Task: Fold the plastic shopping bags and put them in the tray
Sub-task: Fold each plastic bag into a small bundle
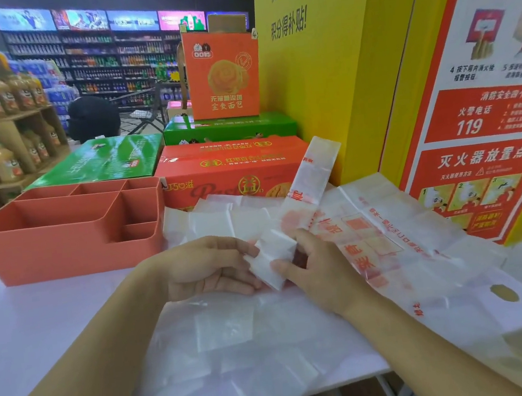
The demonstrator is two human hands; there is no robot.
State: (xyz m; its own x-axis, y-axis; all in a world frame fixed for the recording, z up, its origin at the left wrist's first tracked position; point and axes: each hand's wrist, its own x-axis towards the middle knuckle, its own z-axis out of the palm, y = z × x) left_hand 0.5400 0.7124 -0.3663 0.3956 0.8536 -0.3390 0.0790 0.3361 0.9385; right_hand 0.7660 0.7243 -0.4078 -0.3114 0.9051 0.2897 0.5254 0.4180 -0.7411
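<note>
One plastic shopping bag [305, 199], reduced to a strip running away rightward, is pinched at its folded near end by left hand [206, 269] and right hand [313, 270] held together above the bench [39, 320]; tray [64, 252] sited far-left, nearer left hand.

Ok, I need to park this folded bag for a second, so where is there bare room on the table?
Bare tabletop lies at the left, bordered by the tray behind and, to its right, the clear bags and the left hand pinching the folded bag. Past the right hand it is crowded: printed bags overlap up to the yellow wall.
</note>
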